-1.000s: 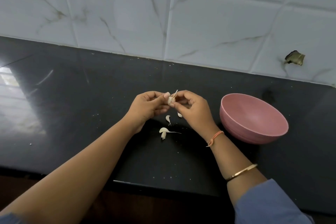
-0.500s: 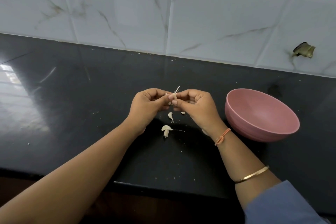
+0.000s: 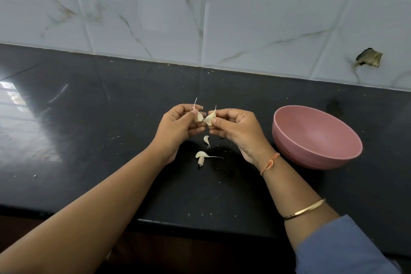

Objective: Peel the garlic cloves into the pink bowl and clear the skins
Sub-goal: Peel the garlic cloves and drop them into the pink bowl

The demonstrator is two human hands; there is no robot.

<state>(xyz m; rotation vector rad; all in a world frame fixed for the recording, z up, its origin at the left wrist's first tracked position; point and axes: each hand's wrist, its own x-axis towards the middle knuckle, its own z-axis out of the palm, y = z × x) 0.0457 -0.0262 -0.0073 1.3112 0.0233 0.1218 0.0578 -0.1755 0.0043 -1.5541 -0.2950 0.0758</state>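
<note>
Head view looks down on two hands raised a little above the black countertop (image 3: 100,140), knuckles facing each other near the middle of the frame. The left hand (image 3: 178,128) has its fingers curled and pinches a garlic clove (image 3: 199,117) between thumb and fingertips, a thin wisp of skin sticking up from it and away from the person. The right hand (image 3: 238,132), also curled, pinches a second pale piece (image 3: 210,118) just beside that clove, barely apart from it; whether it is another clove or a shell of skin cannot be told. Its long axis runs nearly upright in the frame, pointed tip away from the person. The pink bowl (image 3: 311,159) sits on the counter to the right, near the right hand and well apart from the left, tilted so its open mouth shows, with nothing visible inside. So anything peeled would likely travel rightward, and the right hand is the nearer carrier, while the left would have to cross over. Below the hands, towards the person, a single clove (image 3: 206,139) lies on the counter, and nearer still a touching pair of garlic pieces (image 3: 200,155) with a long thin tail pointing right. Judging by the empty bowl, the peeling looks barely begun.
</note>
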